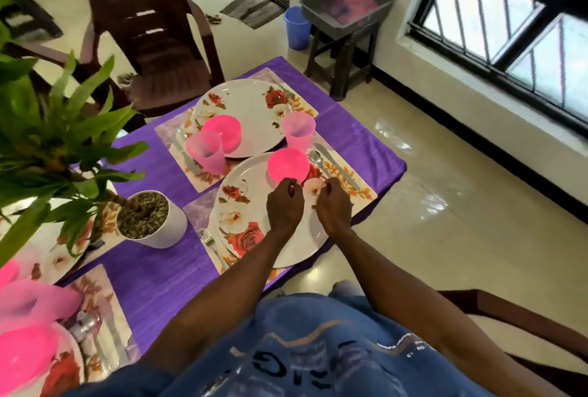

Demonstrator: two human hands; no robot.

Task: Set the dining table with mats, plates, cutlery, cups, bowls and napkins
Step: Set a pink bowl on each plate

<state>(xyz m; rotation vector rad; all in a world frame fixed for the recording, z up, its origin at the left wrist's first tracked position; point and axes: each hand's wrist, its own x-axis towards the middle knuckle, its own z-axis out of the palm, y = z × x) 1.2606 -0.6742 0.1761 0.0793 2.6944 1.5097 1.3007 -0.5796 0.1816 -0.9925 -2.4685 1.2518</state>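
Your left hand point(284, 205) and right hand point(333, 206), fingers curled, grasp undeterminable, hover over the near plate point(251, 205); the pink bowl point(288, 165) sits just beyond, nearer your left.

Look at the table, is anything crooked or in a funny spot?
Nothing is spilled or broken. One oddity: the near flowered white plate and its floral placemat hang over the edge of the purple tablecloth. The placemat also sits at a slant to that edge.
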